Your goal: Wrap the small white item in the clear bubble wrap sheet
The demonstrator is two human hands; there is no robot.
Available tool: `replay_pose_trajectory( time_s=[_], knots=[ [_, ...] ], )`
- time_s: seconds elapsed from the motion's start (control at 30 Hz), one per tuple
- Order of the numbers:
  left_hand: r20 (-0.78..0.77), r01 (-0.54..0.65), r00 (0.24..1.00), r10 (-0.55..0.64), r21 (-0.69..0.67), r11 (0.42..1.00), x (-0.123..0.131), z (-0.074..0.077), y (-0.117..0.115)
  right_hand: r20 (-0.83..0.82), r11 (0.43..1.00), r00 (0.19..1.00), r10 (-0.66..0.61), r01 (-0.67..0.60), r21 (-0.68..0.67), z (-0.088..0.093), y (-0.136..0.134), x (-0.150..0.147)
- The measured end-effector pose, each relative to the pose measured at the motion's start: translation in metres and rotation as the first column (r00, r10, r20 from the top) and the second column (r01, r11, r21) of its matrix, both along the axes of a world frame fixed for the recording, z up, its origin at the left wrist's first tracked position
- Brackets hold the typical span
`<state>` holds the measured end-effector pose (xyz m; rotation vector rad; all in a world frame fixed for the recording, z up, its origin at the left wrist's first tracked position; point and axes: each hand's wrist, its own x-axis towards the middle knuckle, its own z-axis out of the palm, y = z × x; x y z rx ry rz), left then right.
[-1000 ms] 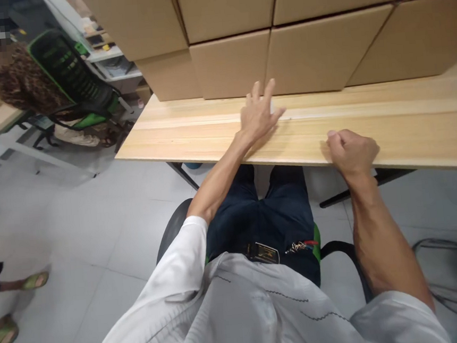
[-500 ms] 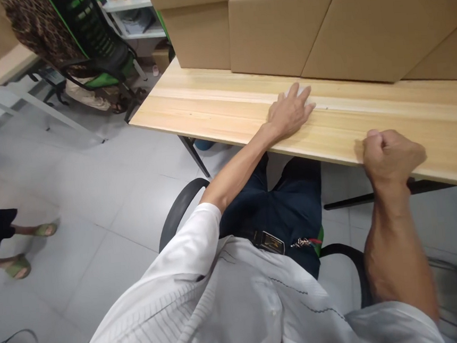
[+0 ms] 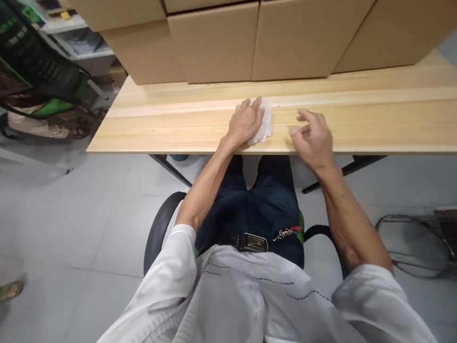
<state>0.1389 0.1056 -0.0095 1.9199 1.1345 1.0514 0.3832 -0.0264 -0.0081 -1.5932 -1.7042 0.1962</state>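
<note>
My left hand [image 3: 245, 122] presses down on a thin white tissue [image 3: 265, 128] that lies on the light wooden table [image 3: 192, 124]. Its fingers sit close together over the tissue, and most of the sheet's left side is hidden under the palm. To the right, my right hand [image 3: 313, 137] hovers over the table's front edge. Thumb and forefinger are bent and apart, the other fingers curl inward, and nothing shows between them.
Stacked cardboard boxes [image 3: 217, 47] line the back of the table. A black and green office chair [image 3: 22, 61] and white shelves [image 3: 66, 24] stand at the left. Another person's sandalled foot [image 3: 9, 291] is on the tiled floor. Thin black hoops [image 3: 417, 245] lie at the right.
My right hand has come in toward my left and its fist has loosened. The left hand's spread fingers have drawn together, and more of the tissue shows. The view has turned right.
</note>
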Motion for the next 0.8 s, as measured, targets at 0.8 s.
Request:
replay_pose_trajectory(
  time_s=[0.8],
  knots=[
    [0.53,0.2,0.848,-0.022,-0.282,0.938,-0.004,0.023,-0.054,0.023,0.958,0.96,0.279,-0.277,-0.074,-0.001,0.013,-0.011]
  ],
)
